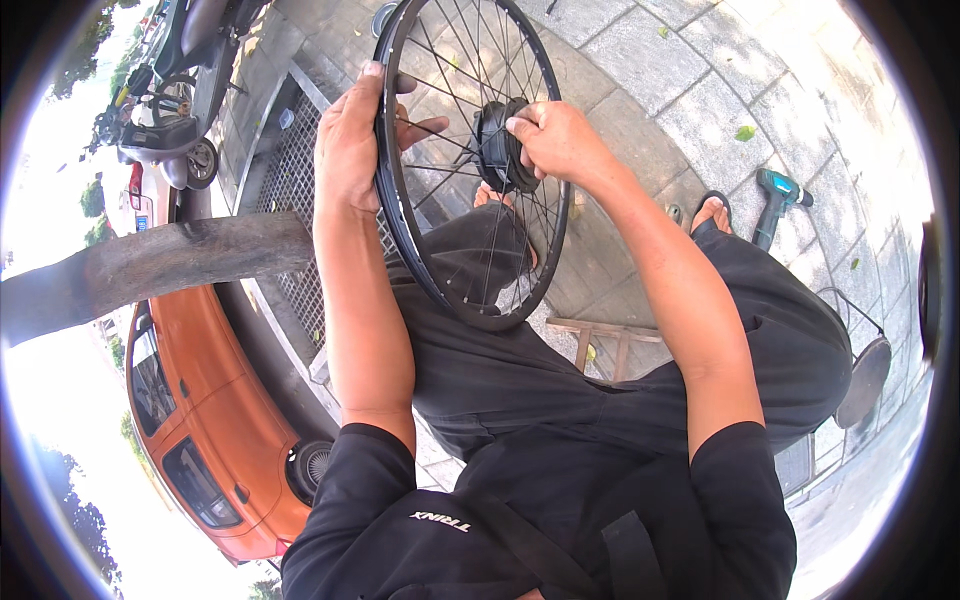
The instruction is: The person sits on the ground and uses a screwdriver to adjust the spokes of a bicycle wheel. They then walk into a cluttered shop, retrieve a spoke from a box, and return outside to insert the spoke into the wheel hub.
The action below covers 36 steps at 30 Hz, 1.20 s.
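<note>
A spoked bicycle wheel (400, 215) with a black rim stands tilted above my left thigh, its lower edge at my leg. My left hand (350, 145) is wrapped round the left side of the rim, with fingertips showing through between the spokes. At the middle of the wheel is a thick black hub (493, 150). My right hand (562, 145) is closed at the hub's right side, thumb and index finger on it. The other right fingers are curled under and partly hidden, so any small part inside them cannot be seen.
A teal and black cordless drill (776, 205) lies on the paving by my right foot. Below the wheel is a small wooden frame (605, 335). On the left are a tree trunk (160, 262), a metal grating (300, 150), an orange car (215, 400) and a parked motorbike (180, 130).
</note>
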{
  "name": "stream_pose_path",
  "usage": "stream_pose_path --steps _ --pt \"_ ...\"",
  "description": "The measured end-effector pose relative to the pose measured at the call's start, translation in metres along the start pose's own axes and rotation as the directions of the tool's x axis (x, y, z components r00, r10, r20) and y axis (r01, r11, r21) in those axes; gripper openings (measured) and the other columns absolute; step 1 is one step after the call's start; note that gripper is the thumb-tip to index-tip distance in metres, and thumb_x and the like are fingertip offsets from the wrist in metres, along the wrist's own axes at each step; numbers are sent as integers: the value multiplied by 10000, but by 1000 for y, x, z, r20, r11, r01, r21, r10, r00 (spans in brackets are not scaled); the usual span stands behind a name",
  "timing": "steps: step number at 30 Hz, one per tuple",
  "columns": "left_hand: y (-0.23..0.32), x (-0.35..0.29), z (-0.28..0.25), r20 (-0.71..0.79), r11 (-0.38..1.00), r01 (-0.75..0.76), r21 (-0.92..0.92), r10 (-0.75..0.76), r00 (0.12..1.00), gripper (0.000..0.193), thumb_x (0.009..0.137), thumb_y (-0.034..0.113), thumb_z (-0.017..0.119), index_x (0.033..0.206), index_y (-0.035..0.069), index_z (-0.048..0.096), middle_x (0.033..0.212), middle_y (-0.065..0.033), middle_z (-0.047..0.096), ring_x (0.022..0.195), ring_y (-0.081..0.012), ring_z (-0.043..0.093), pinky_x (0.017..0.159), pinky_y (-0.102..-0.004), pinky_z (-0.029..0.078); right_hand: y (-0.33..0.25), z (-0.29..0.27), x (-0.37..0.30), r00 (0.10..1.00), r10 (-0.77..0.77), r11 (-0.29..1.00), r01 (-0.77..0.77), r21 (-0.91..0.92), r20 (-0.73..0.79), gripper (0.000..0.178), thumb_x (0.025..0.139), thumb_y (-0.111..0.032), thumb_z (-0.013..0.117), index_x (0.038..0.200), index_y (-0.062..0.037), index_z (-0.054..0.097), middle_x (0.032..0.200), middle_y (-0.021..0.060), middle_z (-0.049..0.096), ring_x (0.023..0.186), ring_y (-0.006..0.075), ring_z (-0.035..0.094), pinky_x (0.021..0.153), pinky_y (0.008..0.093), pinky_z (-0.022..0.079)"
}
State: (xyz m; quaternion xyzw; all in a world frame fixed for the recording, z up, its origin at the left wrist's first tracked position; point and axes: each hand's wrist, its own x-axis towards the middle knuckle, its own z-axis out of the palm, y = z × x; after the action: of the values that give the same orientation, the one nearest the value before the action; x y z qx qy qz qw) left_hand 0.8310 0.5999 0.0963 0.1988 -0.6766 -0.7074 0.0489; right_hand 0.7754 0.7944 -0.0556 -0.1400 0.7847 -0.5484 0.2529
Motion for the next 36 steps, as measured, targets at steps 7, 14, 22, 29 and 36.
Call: stream_pose_path --steps 7,14,22,29,36 --pt "4 -1 7 19 1000 -16 11 16 1000 445 1059 334 574 1041 -101 665 622 26 435 495 -74 437 782 -428 664 12 3 -21 986 82 932 -25 362 -143 319 991 -270 685 1078 36 705 808 37 708 656 94 655 597 267 509" --pt "3 -6 4 8 1000 -21 -10 21 1000 429 1060 326 575 1014 -88 680 615 -1 470 508 -99 496 733 -404 664 3 24 -4 980 -48 997 35 -74 -193 360 941 -310 668 1059 21 748 1002 233 747 975 372 725 873 422 550" --pt "-11 -21 48 64 999 9 -47 -5 998 468 1091 369 490 1091 -71 649 936 -132 681 699 -230 731 589 -313 618 -83 -48 -51 952 -156 965 203 164 -264 524 987 -441 653 1145 57 701 931 167 745 898 252 720 785 344 563" --pt "-21 -45 67 200 961 129 -246 -80 977 403 1097 281 454 1155 -59 662 755 4 480 658 -119 448 745 -368 554 -140 -32 -73 923 -153 988 152 -31 -354 621 985 -410 650 1230 157 582 1038 249 721 979 291 708 886 393 540" --pt "-82 -48 -8 182 900 289 -327 -240 954 388 1003 -37 437 1367 -154 504 1068 -174 625 916 -230 645 845 -375 579 -125 -67 -62 953 -225 940 158 -302 -201 583 981 -362 649 1363 71 566 1148 159 699 972 220 716 794 338 570"
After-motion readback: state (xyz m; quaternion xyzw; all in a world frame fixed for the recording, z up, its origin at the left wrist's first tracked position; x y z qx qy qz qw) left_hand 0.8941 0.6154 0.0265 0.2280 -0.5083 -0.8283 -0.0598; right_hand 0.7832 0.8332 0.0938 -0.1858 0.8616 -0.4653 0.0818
